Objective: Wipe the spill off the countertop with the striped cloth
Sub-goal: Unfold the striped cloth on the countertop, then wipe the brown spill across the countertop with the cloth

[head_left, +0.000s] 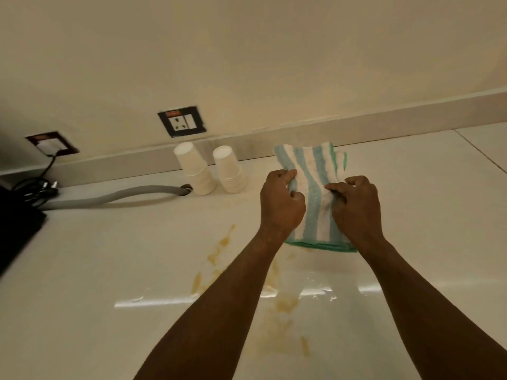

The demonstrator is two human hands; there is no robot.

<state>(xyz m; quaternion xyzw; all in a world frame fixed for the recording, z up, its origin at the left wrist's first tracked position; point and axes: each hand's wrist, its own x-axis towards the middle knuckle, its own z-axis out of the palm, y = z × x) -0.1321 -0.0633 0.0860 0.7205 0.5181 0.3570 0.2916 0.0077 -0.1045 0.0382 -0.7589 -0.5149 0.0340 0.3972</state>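
1. the blue and white striped terry cloth with a green edge (315,193) is right of the middle of the frame, held between both hands above the glossy cream countertop (109,256).
2. the left hand (281,204) is closed like a fist on the left edge of the cloth, with the fingers curled around the fabric.
3. the right hand (356,207) is also closed, and its fingertips pinch the middle right part of the cloth.
4. the brownish yellow liquid spill (219,250) lies on the countertop in the lower middle of the frame, in streaks and patches under the forearms.
5. two stacks of white paper cups, placed upside down (196,168), stand near the wall, left of the cloth.
6. a grey flexible hose (115,197) lies on the left part of the countertop.
7. a black framed wall socket (181,121) is on the cream wall above the cups.
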